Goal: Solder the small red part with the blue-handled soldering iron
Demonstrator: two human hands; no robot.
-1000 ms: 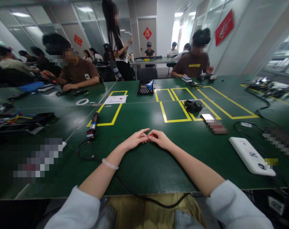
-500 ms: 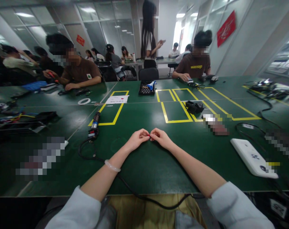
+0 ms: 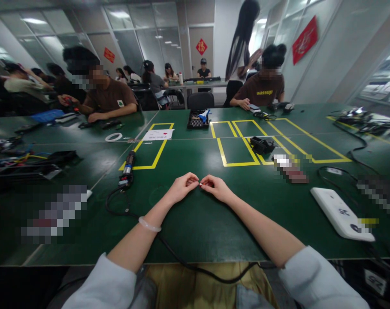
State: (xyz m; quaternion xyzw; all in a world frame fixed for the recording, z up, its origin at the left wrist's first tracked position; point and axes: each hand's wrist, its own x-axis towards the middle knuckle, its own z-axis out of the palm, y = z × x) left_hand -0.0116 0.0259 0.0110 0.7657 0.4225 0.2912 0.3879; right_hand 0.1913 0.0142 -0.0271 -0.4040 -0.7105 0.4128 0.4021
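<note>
Over the green table (image 3: pixel 195 231), my left hand (image 3: pixel 185 187) and my right hand (image 3: pixel 214 188) meet with fingertips close together. Between them shows a tiny red and white piece (image 3: pixel 200 185), too small to name. My right thumb and fingers pinch it. The left fingers are pinched at its other side, and most of the piece is hidden by the fingertips. A corded electric screwdriver (image 3: pixel 127 168) lies to the left of my left hand, its black cable running below my forearms.
A black tray (image 3: pixel 198 119) with small parts and a black plastic part (image 3: pixel 261 145) lie farther back. At the right is a white power bank-like case (image 3: pixel 341 213). A paper sheet (image 3: pixel 158 134) and tape roll (image 3: pixel 113 137) lie left. Two co-workers sit opposite.
Both hands have shifted slightly, and a white bit now shows beside the red between the fingertips. The standing person in the background has moved right, towards the seated co-worker.
</note>
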